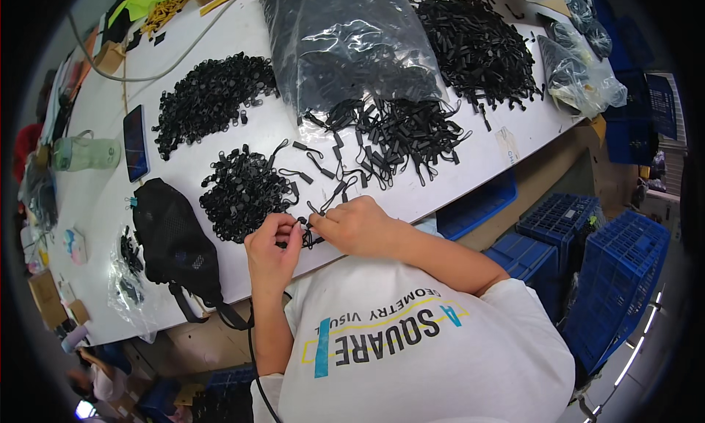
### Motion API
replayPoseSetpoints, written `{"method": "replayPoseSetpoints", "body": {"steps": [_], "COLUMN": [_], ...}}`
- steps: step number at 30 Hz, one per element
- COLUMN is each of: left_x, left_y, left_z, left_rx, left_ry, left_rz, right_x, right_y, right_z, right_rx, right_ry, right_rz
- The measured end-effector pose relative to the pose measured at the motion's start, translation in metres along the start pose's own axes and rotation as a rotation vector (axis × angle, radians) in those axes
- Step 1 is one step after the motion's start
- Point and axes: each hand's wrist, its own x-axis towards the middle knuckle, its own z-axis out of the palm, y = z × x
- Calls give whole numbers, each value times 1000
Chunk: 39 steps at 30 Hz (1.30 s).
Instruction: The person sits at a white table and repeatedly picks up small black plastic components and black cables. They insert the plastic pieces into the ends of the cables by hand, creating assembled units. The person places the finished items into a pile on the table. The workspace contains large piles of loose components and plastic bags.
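Note:
My left hand (273, 245) is closed in a pinch at the table's front edge, on a small black piece (302, 222) that looks like a zipper slider. Against it, my right hand (358, 226) is closed with its fingertips on a black cord zipper pull (309, 239), its loop partly hidden by the fingers. Just beyond my left hand lies a heap of small black zipper sliders (244, 192). Beyond my right hand, loose black cord zipper pulls (404, 140) spill from a big clear plastic bag (345, 45).
A second heap of small black parts (213, 96) lies at the far left, and more black pulls (477, 48) at the far right. A phone (136, 144), a black mesh pouch (176, 239) and a green bottle (87, 153) are at left. Blue crates (617, 276) stand right.

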Motion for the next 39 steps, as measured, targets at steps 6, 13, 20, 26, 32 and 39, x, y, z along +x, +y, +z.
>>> {"method": "replayPoseSetpoints", "body": {"steps": [6, 13, 20, 26, 32, 39], "left_x": [0, -10, -18, -17, -12, -6], "left_y": [1, 3, -1, -8, -22, -13], "left_z": [-1, 1, 11, 5, 2, 1], "left_rx": [-22, 60, -291, -413, -467, -247], "left_ry": [-47, -130, -37, -69, -334, -264], "left_rz": [-13, -78, -216, -255, -254, -170], "right_x": [4, 8, 5, 6, 6, 7], "right_y": [-8, -18, -19, -15, -10, -5], "right_z": [-5, -11, -7, -6, -9, -15], "right_rx": [-58, -43, -38, 11, 0, 28], "right_ry": [-93, -251, -188, 35, -49, -195], "right_rz": [-44, -60, -13, -10, -141, -123]}}
